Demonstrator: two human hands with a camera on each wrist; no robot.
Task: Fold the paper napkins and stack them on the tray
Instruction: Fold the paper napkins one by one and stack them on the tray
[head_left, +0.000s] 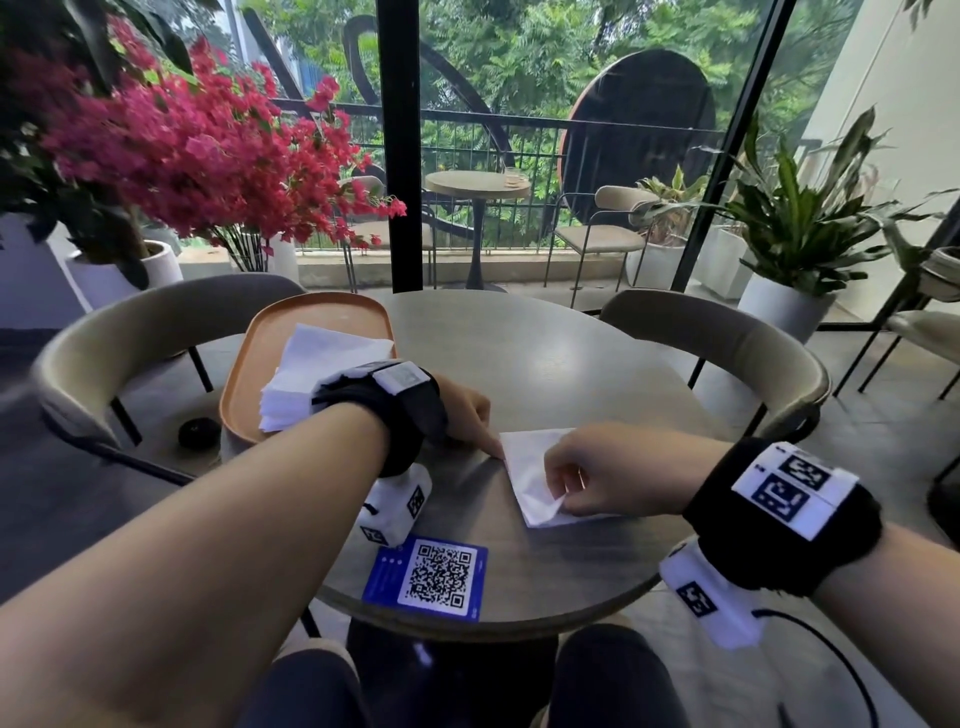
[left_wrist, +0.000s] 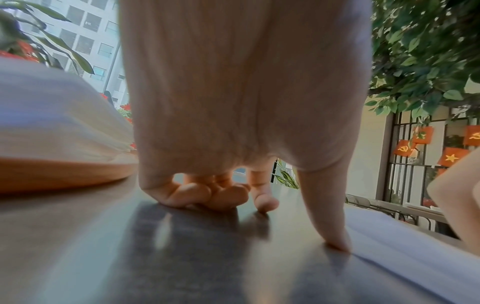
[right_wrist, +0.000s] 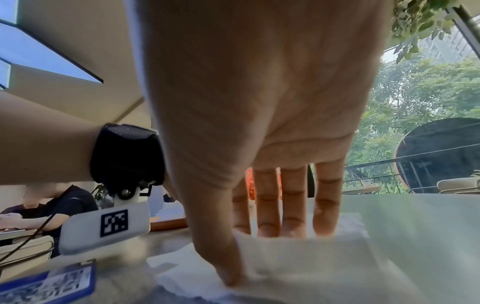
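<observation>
While left hand (head_left: 467, 410) pins, right hand (head_left: 587, 475) folds napkin (head_left: 524, 467) (pinching).

- Napkin (head_left: 530, 467): plain white.
- Napkin stack (head_left: 311, 374): white.
- Tray (head_left: 270, 332): orange-tan.
- Worktop (head_left: 545, 364): dark grey-brown woodgrain.
- QR card (head_left: 427, 577): blue, white panel, black code.
- Wristbands (head_left: 769, 519): black, with black-and-white tags.

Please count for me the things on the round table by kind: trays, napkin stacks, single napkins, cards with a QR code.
Tray: 1
Napkin stack on the tray: 1
Single napkin under both hands: 1
QR code card: 1
Total: 4
</observation>
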